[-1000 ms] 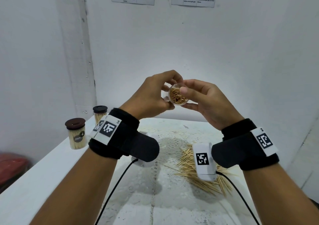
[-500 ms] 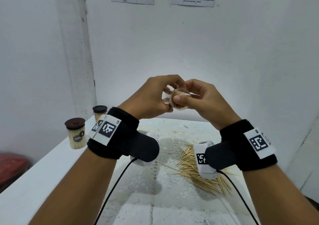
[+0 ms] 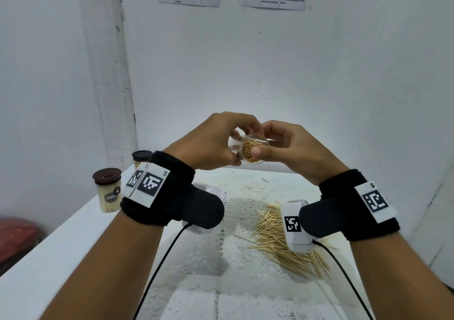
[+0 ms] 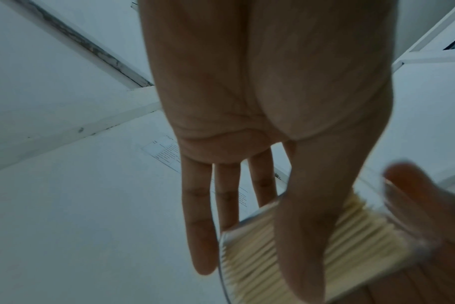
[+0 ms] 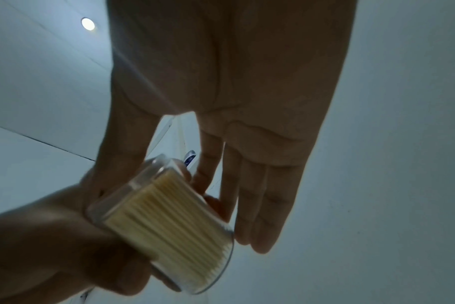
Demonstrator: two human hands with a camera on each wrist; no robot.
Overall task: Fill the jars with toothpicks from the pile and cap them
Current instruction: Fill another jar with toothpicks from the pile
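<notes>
Hands are both up in front of the wall, sharing one clear jar (image 3: 251,150) packed with toothpicks and with no cap on it. Left hand (image 3: 216,145) has its fingers curled around the jar's body, open mouth tipped back toward the camera. Right hand (image 3: 292,147) pinches the rim, thumb laid across the toothpick ends; the wrist view is blurry, so I can't say how tight that pinch is. Down on the white table (image 3: 49,258) there's one loose pile of toothpicks (image 3: 272,233) on a lace mat (image 3: 240,204). Two capped jars, (image 3: 107,189) and (image 3: 140,158), stand at the left edge, both full.
</notes>
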